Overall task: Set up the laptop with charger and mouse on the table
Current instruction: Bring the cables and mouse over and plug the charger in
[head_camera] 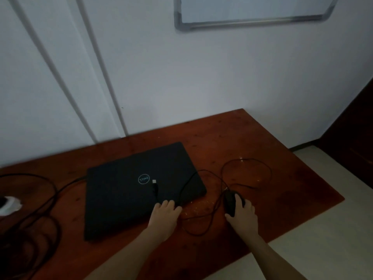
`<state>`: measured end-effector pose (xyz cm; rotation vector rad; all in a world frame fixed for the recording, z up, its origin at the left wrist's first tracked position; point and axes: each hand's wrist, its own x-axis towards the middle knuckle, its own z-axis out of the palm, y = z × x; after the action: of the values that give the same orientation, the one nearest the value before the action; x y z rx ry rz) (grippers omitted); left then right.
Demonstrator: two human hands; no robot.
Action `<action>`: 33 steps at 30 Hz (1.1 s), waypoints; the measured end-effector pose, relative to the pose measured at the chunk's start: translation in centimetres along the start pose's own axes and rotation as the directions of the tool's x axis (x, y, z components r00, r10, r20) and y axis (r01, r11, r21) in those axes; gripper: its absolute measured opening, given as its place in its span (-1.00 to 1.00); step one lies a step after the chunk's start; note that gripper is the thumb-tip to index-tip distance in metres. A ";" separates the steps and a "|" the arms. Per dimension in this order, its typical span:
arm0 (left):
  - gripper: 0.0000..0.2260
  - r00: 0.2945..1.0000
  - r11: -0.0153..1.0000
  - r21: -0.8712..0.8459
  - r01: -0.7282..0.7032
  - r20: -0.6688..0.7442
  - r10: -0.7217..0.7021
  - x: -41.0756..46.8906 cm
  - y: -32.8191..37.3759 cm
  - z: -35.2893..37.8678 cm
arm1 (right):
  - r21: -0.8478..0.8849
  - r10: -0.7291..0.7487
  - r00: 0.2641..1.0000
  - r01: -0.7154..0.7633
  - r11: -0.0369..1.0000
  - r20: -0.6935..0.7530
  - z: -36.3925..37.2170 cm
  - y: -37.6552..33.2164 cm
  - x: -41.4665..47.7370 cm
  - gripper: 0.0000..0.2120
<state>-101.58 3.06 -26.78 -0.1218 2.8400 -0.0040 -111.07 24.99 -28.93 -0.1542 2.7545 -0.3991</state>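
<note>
On the table [252,138], a reddish-brown wooden top set against a pale wall, one laptop [129,199] lies flat with its lid shut. Its lid carries one round logo [144,179] reading "DELL", seen upside down from the wearer's side. One black mouse [230,201] sits at about 3 o'clock from the laptop, just off its right edge. One thin mouse cable [248,164] runs in loose loops over the table beyond the mouse, crosses the laptop's right corner, and ends in one USB plug [154,181] resting on the lid just beside the logo. One thicker dark cable [40,199], apparently the charger lead, lies coiled at 9 o'clock from the laptop and reaches the laptop's rear left corner; whether it is plugged in cannot be told. One white object [10,204] sits at the far left edge, too blurred to identify.

Two hands are in view. Left hand [164,216]: its grip is curled over the near right edge of the laptop lid, fingers closed around the mouse cable just below the plug. Right hand [243,212]: its grip is cupped loosely over the mouse, palm on the right flank, thumb at the near end, with the mouse resting on the table.

One whiteboard [252,19] with a metal frame hangs on the wall at 12 o'clock.
</note>
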 end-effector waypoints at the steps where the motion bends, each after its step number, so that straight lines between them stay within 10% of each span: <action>1: -0.66 1.000 1.000 0.005 0.021 -0.004 -0.021 -0.2 -0.3 0.3 | -0.008 -0.007 1.000 0.007 1.000 -0.015 0.0 -0.1 0.0 -0.30; 9: -0.74 0.939 0.947 -0.171 0.270 -0.171 -0.299 -5.6 -5.8 -1.1 | 0.039 -0.384 0.923 0.383 0.923 0.017 1.3 -5.4 -2.9 -0.36; 13: -0.80 0.757 0.866 -0.355 0.351 -0.437 -0.486 -12.0 -12.9 -1.6 | 0.015 -0.631 0.761 0.637 0.771 0.147 3.8 -11.6 -7.2 -0.35; 19: -0.83 0.405 0.498 -0.711 0.497 -0.317 -0.857 -20.8 -21.6 -1.9 | -0.013 -0.764 0.479 0.850 0.526 0.431 9.3 -20.9 -13.0 -0.31; 29: -0.86 0.252 0.128 -0.991 0.041 -0.113 -0.961 -28.4 -31.2 -2.3 | -0.062 -0.798 0.382 0.914 0.401 0.467 15.8 -31.0 -17.3 -0.35; 33: -0.80 0.280 0.218 -0.976 0.020 -0.204 -0.938 -28.3 -33.7 -4.0 | -0.137 -0.818 0.413 0.909 0.393 0.400 16.5 -32.2 -17.5 -0.41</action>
<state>-72.99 -28.15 -14.09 -2.0317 2.8729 1.7577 -87.07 -7.20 -28.59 -1.6938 2.1668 -0.1023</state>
